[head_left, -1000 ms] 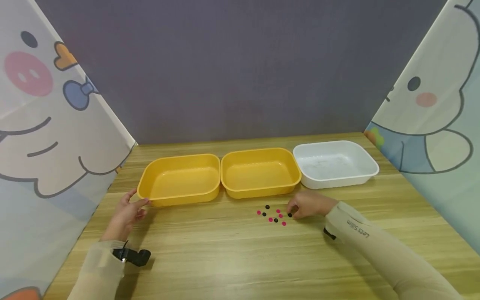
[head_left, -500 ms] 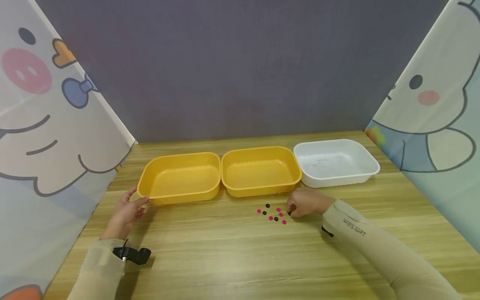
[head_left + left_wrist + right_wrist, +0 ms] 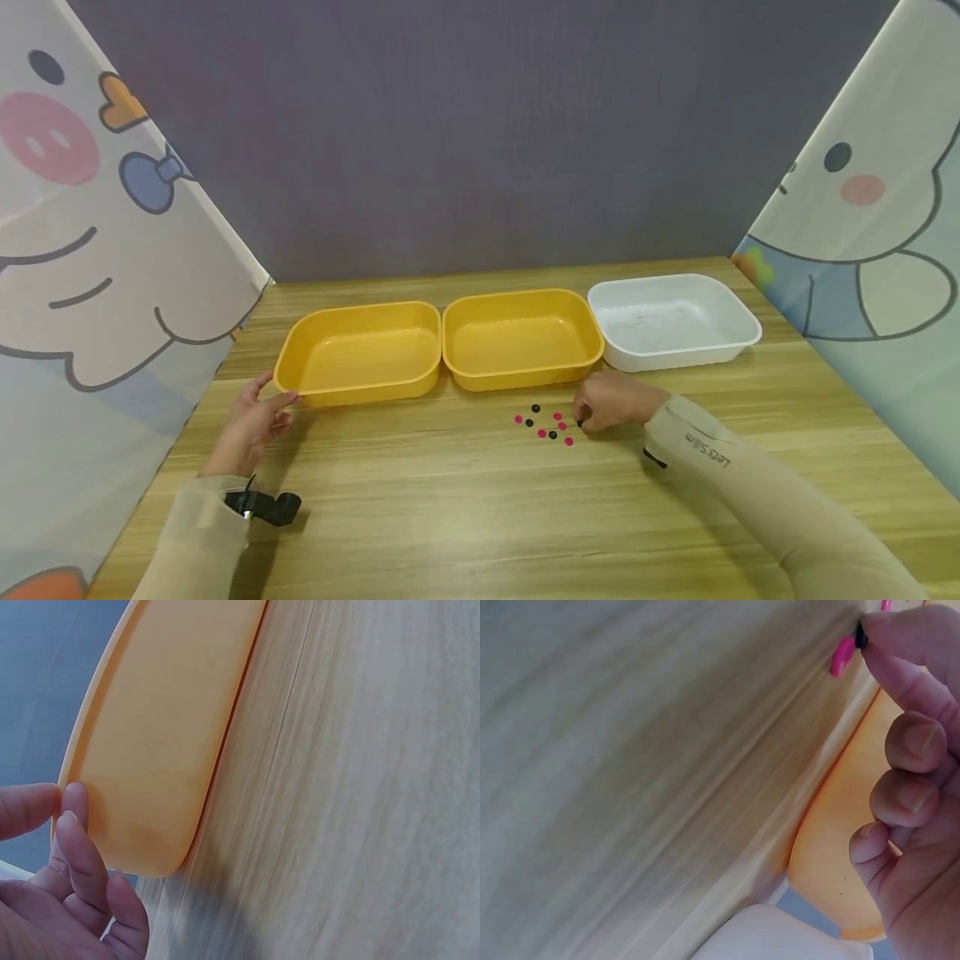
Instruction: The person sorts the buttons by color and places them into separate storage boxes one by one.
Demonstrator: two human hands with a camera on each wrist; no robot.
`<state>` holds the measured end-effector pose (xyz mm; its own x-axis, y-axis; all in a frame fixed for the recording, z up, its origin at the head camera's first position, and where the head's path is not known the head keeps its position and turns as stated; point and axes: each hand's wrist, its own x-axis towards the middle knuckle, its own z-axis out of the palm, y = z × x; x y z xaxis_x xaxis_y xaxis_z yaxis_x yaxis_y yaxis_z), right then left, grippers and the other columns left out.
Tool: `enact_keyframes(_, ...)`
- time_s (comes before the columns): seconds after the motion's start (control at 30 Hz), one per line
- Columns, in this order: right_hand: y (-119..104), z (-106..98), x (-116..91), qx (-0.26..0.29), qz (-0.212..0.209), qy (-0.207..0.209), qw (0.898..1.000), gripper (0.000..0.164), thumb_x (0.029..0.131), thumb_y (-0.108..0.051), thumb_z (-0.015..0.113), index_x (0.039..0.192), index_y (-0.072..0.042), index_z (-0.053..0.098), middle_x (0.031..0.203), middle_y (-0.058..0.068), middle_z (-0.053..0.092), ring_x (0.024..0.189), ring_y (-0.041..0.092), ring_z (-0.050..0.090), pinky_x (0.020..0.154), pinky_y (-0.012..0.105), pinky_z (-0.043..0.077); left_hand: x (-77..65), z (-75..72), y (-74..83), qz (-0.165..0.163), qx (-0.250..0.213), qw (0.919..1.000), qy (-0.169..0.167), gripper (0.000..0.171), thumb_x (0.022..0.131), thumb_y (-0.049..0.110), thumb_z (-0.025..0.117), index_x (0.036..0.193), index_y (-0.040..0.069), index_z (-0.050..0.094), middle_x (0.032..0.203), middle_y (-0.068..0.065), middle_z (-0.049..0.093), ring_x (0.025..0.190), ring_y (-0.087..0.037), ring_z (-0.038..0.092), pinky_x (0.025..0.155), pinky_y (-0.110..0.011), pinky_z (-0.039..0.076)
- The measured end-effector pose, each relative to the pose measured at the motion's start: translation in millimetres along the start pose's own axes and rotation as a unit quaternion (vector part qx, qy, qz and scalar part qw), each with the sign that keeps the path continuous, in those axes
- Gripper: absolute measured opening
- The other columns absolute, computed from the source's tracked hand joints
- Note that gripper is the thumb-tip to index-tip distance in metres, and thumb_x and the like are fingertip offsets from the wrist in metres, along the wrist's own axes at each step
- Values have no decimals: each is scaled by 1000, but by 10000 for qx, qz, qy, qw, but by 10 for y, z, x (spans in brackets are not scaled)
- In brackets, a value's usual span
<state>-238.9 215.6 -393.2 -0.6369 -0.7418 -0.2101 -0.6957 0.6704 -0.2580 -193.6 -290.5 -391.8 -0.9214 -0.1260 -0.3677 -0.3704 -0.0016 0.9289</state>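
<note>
My left hand [image 3: 253,421] pinches the near left corner of the left yellow tray [image 3: 358,393] at its rim. In the left wrist view, the thumb and index finger meet across the rim of the yellow tray [image 3: 161,735]. My right hand [image 3: 617,402] is low over the table, thumb and index finger pinching a small black button [image 3: 861,635]; in the head view that black button [image 3: 579,423] is partly hidden by the fingertips. Just left of the hand lie several pink buttons [image 3: 568,442] and black buttons [image 3: 552,435], spread apart on the wood.
A second yellow tray [image 3: 523,380] stands in the middle, beside the left one. To its right is a white tray [image 3: 675,358]. All stand on a wood-grain table [image 3: 420,500], with a grey panel [image 3: 480,142] behind and cartoon-printed cloths at both sides.
The right fingertips have closed on the black button, which shows less between them now. The left hand stays at the tray's corner. The head view has shifted slightly.
</note>
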Motion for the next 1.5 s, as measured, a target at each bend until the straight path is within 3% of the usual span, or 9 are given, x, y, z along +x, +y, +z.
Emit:
enact_keyframes(0.43,-35,23,15,-416,-141,51,9990,21,65,-12,72,58,-20,55,54,-15,44,51,2,37,50,20,33,-10,21,26,-30,-123,9999,49,79,98,7,52,153,8,-5,72,12,66,51,-5,55,58,-21,49)
enact_keyframes(0.67,-47,22,19,-467,-191,69,9987,22,64,-11,71,56,-21,54,52,-16,42,50,1,35,48,19,29,-11,13,30,-20,20,10000,55,79,98,9,52,153,6,-5,73,12,65,53,-6,55,60,-22,48)
enact_keyframes(0.93,-30,15,22,-58,-4,-45,10000,14,67,-9,73,66,-18,62,61,-14,52,56,3,42,55,22,39,-3,11,21,-5,-24,10000,33,79,98,8,52,153,6,-5,72,11,66,52,-5,55,59,-21,49)
enact_keyframes(1.2,-3,-24,6,571,-29,-199,9982,16,72,-7,67,64,-20,60,60,-15,50,55,0,40,55,20,37,-6,7,17,-46,9,10000,80,79,98,9,52,153,7,-4,72,12,65,52,-6,55,59,-21,48)
enact_keyframes(1.5,-9,-45,-19,656,49,-354,9972,18,80,-8,63,66,-20,61,61,-15,49,55,0,40,55,19,37,-21,16,24,-89,39,9999,96,80,98,10,53,154,9,-4,74,11,64,53,-7,55,60,-22,49)
